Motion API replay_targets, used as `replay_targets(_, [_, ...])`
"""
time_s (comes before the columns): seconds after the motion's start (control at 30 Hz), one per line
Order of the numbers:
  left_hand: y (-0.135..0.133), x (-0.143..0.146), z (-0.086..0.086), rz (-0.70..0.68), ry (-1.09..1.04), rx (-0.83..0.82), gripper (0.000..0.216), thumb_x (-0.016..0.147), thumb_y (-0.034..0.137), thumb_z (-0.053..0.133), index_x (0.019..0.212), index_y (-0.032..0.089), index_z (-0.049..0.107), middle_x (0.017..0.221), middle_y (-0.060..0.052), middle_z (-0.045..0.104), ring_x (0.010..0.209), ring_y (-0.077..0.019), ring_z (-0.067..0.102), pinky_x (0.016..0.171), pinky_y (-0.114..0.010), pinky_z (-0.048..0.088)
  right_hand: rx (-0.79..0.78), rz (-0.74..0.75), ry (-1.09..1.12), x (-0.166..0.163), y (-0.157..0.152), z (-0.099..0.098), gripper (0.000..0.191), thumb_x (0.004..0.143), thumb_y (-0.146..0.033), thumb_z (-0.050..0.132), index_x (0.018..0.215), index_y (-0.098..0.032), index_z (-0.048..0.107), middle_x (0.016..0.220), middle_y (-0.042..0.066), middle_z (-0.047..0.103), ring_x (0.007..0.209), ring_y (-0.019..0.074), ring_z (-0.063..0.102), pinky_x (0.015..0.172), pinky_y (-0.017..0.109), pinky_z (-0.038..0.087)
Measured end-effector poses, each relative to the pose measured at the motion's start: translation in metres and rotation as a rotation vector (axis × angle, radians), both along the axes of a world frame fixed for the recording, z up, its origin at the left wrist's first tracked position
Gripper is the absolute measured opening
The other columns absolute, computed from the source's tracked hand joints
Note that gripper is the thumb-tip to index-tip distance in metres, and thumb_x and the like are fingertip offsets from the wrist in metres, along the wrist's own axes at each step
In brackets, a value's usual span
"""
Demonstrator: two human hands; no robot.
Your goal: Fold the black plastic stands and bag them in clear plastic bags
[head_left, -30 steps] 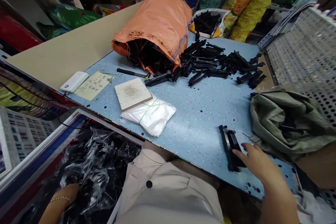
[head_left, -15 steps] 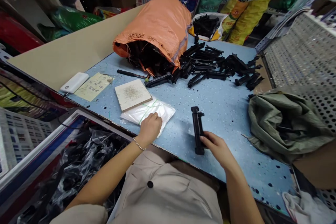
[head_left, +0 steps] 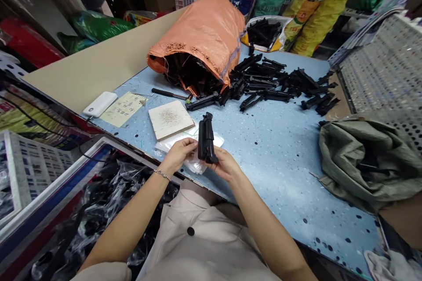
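A long black plastic part [head_left: 206,138], with a clip-like end, stands tilted above the front of the table. My right hand [head_left: 226,164] is closed around its lower end. To its left, my left hand [head_left: 180,153] has thumb and fingers pinched together at the part's side, with crumpled clear plastic, seemingly a bag [head_left: 195,166], at the fingers. The exact grip on the plastic is partly hidden. Behind the hands lies a stack of clear plastic bags [head_left: 217,140], partly under a pale square board [head_left: 169,119].
An open orange sack [head_left: 204,26] spills many black parts [head_left: 260,81] across the back of the table. A black-handled tool [head_left: 168,93], a note [head_left: 123,109] and a white power bank [head_left: 100,104] lie left. A green sack [head_left: 369,162] stands right; a bin of bagged parts [head_left: 108,210] sits lower left.
My right hand has brought the black part leftward from the bare tabletop to my left hand. My left hand has lifted slightly off the bag stack, fingers pinched. The view has shifted a little.
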State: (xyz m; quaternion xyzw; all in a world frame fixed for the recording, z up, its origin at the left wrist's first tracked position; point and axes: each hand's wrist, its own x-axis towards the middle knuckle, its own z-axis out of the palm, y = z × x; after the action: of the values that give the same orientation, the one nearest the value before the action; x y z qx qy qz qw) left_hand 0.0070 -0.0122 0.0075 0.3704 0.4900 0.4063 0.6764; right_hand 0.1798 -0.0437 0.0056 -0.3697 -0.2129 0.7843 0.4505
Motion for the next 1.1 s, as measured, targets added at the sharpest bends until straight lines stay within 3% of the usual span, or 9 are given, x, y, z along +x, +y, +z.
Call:
replay_targets(0.1, [0.000, -0.006, 0.001, 0.085, 0.008, 0.026, 0.032, 0.058, 0.035, 0.083, 0.075, 0.013, 0.066, 0.073, -0.001, 0.063, 0.062, -0.0085, 0.055, 0.062, -0.022, 0.046, -0.034, -0.023, 0.023, -0.005, 0.009, -0.008, 0.028, 0.071, -0.029, 0.078, 0.093, -0.013, 0.072, 0.090, 0.008, 0.074, 0.073, 0.0150, 0.067, 0.065, 0.025, 0.058])
replay_targets(0.2, [0.000, -0.009, 0.000, 0.118, 0.008, 0.025, 0.032, 0.057, 0.034, 0.083, 0.073, 0.013, 0.065, 0.069, 0.000, 0.061, 0.060, -0.0083, 0.054, 0.060, -0.022, 0.045, -0.004, 0.014, 0.047, 0.000, 0.008, -0.010, 0.031, 0.074, -0.029, 0.076, 0.100, -0.014, 0.071, 0.103, 0.010, 0.073, 0.082, 0.0181, 0.068, 0.069, 0.029, 0.059])
replay_targets(0.3, [0.000, -0.006, -0.002, 0.139, -0.038, 0.008, 0.034, 0.058, 0.035, 0.084, 0.069, 0.014, 0.060, 0.061, 0.003, 0.057, 0.054, -0.0075, 0.051, 0.055, -0.022, 0.042, 0.021, 0.058, 0.060, 0.003, 0.004, -0.007, 0.029, 0.075, -0.028, 0.076, 0.099, -0.013, 0.072, 0.105, 0.011, 0.073, 0.079, 0.0176, 0.069, 0.067, 0.029, 0.060])
replay_targets(0.43, [0.001, -0.002, -0.003, 0.190, -0.130, 0.002, 0.035, 0.063, 0.043, 0.078, 0.073, 0.015, 0.059, 0.068, 0.000, 0.061, 0.061, -0.0110, 0.057, 0.060, -0.024, 0.045, -0.025, 0.060, 0.105, -0.001, 0.000, -0.007, 0.027, 0.078, -0.027, 0.073, 0.100, -0.012, 0.071, 0.111, 0.013, 0.071, 0.073, 0.0144, 0.069, 0.064, 0.024, 0.059])
replay_targets(0.67, [-0.006, -0.004, -0.009, 0.102, 0.211, 0.199, 0.030, 0.064, 0.039, 0.078, 0.077, 0.015, 0.064, 0.075, -0.003, 0.067, 0.069, -0.0145, 0.059, 0.064, -0.026, 0.044, -0.069, 0.020, 0.136, 0.001, -0.003, -0.012, 0.023, 0.082, -0.025, 0.069, 0.102, -0.012, 0.070, 0.106, 0.011, 0.072, 0.068, 0.0124, 0.067, 0.063, 0.022, 0.059])
replay_targets(0.8, [-0.004, -0.002, -0.009, 0.176, 0.301, 0.246, 0.026, 0.057, 0.032, 0.080, 0.063, 0.016, 0.061, 0.063, 0.002, 0.058, 0.059, -0.0108, 0.050, 0.057, -0.023, 0.037, -0.034, 0.039, 0.113, -0.001, -0.001, -0.010, 0.026, 0.078, -0.028, 0.074, 0.099, -0.012, 0.071, 0.096, 0.010, 0.074, 0.070, 0.0142, 0.067, 0.067, 0.025, 0.059])
replay_targets(0.93, [-0.002, -0.003, -0.002, 0.108, 0.162, 0.177, 0.028, 0.054, 0.027, 0.081, 0.058, 0.016, 0.055, 0.062, 0.002, 0.057, 0.057, -0.0090, 0.049, 0.056, -0.022, 0.038, -0.024, -0.013, 0.051, -0.003, 0.005, -0.011, 0.026, 0.071, -0.028, 0.079, 0.089, -0.011, 0.072, 0.080, 0.007, 0.073, 0.064, 0.0141, 0.065, 0.063, 0.025, 0.058])
replay_targets(1.03, [0.001, -0.014, 0.003, 0.127, 0.000, 0.065, 0.033, 0.055, 0.029, 0.081, 0.059, 0.016, 0.051, 0.065, 0.001, 0.059, 0.057, -0.0088, 0.050, 0.057, -0.023, 0.040, -0.049, -0.059, 0.025, 0.007, 0.007, -0.014, 0.024, 0.072, -0.027, 0.079, 0.089, -0.012, 0.072, 0.086, 0.009, 0.074, 0.068, 0.0149, 0.066, 0.064, 0.026, 0.059])
replay_targets(1.1, [0.003, -0.023, 0.006, 0.178, 0.035, 0.104, 0.032, 0.058, 0.029, 0.080, 0.062, 0.017, 0.051, 0.066, 0.001, 0.059, 0.058, -0.0098, 0.052, 0.059, -0.024, 0.042, -0.050, -0.072, 0.015, 0.016, 0.007, -0.016, 0.024, 0.071, -0.027, 0.079, 0.089, -0.013, 0.072, 0.090, 0.010, 0.074, 0.074, 0.0165, 0.066, 0.067, 0.028, 0.059])
